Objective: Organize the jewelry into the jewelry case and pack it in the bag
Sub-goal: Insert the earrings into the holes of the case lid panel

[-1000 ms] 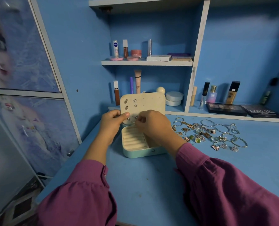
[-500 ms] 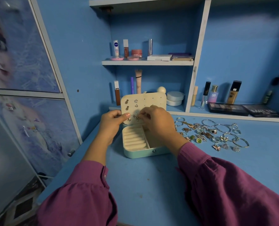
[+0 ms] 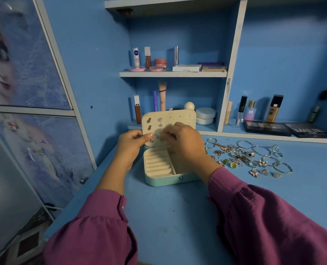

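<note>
While right hand hides the mint rounded jewelry case compartment, fingers pinch sparkly star-shaped earring | left hand grips cream perforated lid panel | small studs blurry.

cosmetic tubes and jars on blue shelves, eyeshadow palettes along the desk's back ledge

blue walls and desk, white-edged shelves of cosmetics, a printed cabinet door on the left
</note>
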Demonstrator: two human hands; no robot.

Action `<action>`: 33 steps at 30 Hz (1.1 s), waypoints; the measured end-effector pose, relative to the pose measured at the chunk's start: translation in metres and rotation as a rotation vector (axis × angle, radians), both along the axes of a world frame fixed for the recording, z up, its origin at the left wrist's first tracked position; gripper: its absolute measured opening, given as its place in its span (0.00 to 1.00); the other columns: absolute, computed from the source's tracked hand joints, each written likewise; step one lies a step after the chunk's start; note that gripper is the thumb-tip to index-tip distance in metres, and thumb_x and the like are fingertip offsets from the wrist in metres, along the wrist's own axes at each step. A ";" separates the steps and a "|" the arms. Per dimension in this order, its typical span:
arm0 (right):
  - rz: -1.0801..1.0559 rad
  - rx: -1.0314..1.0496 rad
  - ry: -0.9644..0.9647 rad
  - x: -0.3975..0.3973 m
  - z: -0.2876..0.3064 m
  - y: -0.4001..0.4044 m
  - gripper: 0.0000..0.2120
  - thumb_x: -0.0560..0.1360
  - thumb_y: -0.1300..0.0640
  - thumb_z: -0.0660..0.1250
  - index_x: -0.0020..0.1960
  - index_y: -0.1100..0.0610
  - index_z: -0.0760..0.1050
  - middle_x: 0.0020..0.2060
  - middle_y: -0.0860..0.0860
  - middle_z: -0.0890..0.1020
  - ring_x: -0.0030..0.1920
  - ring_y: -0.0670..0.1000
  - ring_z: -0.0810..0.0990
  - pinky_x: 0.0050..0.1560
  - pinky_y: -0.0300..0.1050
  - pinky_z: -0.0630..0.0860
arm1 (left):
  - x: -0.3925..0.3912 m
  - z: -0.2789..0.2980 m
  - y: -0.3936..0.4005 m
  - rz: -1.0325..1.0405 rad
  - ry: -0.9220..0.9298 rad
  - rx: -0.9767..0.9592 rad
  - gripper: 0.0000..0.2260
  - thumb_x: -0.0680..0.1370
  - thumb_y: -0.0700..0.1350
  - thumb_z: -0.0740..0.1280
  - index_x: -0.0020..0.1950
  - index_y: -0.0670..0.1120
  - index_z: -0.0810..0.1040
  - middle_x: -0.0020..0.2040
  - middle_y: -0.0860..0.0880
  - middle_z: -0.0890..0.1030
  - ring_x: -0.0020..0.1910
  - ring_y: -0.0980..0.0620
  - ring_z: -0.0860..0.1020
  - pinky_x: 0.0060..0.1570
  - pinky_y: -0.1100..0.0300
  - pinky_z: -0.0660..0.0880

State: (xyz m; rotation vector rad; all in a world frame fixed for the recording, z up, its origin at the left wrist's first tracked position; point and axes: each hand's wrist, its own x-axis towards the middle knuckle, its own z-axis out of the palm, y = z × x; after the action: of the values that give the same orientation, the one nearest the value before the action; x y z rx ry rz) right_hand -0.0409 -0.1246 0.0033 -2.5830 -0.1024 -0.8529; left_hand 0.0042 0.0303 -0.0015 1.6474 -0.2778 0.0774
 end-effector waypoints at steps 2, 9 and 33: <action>-0.006 -0.006 0.001 0.000 0.000 0.000 0.10 0.78 0.52 0.63 0.54 0.53 0.81 0.45 0.51 0.81 0.45 0.55 0.77 0.40 0.45 0.68 | -0.001 0.000 0.000 -0.001 0.001 0.000 0.02 0.75 0.39 0.70 0.43 0.41 0.80 0.37 0.49 0.80 0.23 0.66 0.73 0.23 0.75 0.64; -0.070 -0.027 0.019 -0.001 0.000 0.001 0.11 0.78 0.50 0.63 0.53 0.54 0.81 0.45 0.51 0.81 0.45 0.55 0.77 0.42 0.47 0.71 | -0.001 0.001 0.000 0.001 0.005 0.011 0.04 0.75 0.38 0.70 0.47 0.38 0.81 0.29 0.55 0.78 0.21 0.65 0.71 0.23 0.75 0.63; -0.077 0.070 0.039 -0.001 -0.001 0.004 0.10 0.78 0.50 0.63 0.51 0.54 0.80 0.46 0.51 0.80 0.46 0.54 0.77 0.42 0.46 0.67 | 0.003 0.001 0.005 0.008 0.052 0.059 0.08 0.74 0.42 0.72 0.47 0.37 0.82 0.24 0.53 0.71 0.22 0.58 0.64 0.21 0.67 0.60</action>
State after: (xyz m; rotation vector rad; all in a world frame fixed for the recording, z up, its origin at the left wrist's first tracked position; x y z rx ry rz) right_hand -0.0417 -0.1211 0.0019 -2.5504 0.0379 -0.8177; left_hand 0.0070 0.0348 -0.0009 1.7066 -0.2355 0.0331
